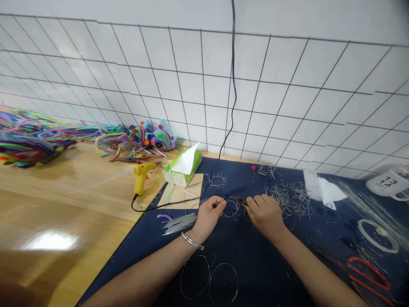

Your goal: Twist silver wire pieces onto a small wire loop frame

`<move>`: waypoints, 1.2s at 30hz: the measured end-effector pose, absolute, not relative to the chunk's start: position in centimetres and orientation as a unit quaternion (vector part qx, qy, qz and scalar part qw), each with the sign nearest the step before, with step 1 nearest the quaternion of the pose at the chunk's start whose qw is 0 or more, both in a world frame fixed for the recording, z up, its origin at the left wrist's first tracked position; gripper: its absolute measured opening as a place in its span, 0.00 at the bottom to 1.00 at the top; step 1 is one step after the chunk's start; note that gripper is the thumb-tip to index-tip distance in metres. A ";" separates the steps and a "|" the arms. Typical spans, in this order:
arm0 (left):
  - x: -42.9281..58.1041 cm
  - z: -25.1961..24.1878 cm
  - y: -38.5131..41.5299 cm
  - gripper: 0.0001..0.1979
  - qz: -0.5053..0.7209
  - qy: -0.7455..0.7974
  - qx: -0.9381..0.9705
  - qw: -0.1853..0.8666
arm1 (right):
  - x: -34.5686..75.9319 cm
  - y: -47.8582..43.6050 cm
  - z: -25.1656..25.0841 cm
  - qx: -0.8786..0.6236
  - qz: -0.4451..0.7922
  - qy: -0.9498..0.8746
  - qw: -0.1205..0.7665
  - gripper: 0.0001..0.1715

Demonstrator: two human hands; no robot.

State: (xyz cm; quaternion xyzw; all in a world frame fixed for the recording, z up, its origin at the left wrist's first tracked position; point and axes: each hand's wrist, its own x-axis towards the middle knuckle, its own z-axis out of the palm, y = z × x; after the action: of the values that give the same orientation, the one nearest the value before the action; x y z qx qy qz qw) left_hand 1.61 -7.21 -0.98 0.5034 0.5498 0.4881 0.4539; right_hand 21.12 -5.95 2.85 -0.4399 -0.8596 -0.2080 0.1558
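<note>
My left hand (208, 215), with a silver bracelet on its wrist, pinches the edge of a small wire ring (235, 209) with looped petals. In my right hand (266, 214) are dark-handled pliers (239, 200), their tip pointing left at the ring's upper edge. Whether the jaws grip the wire is too small to tell. Just beyond my hands lies a second petal-shaped wire ring (217, 181). Closer to me, two large thin wire loops (237, 281) rest on the dark blue mat (255, 264), one carrying some pink beads.
A yellow glue gun (139, 179) and a green tissue pack (183, 167) stand left, with straight wires (180, 224) nearer. Tangled wire (289, 199) lies right, beyond my right hand. Orange-handled scissors (367, 270) and a white mug (388, 182) are far right. A black cable (233, 85) hangs down the wall.
</note>
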 end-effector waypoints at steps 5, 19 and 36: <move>1.6 -0.9 -7.3 0.14 0.486 0.551 0.506 0.452 | 21.1 -5.9 2.6 -0.431 -0.226 -0.861 0.148 0.12; 1.7 -1.0 -7.2 0.13 0.485 0.555 0.500 0.454 | 21.4 -5.7 2.5 -0.417 -0.212 -0.868 0.165 0.13; 1.8 -0.9 -7.1 0.11 0.479 0.565 0.536 0.406 | 20.8 -5.6 1.5 -0.454 -0.119 -0.863 0.190 0.12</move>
State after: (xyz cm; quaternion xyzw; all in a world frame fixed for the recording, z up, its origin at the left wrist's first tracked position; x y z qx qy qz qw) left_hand 1.76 -7.10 -0.86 0.5355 0.5648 0.4790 0.4059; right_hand 20.82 -5.64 1.53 -0.4537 -0.8626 -0.1188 0.1897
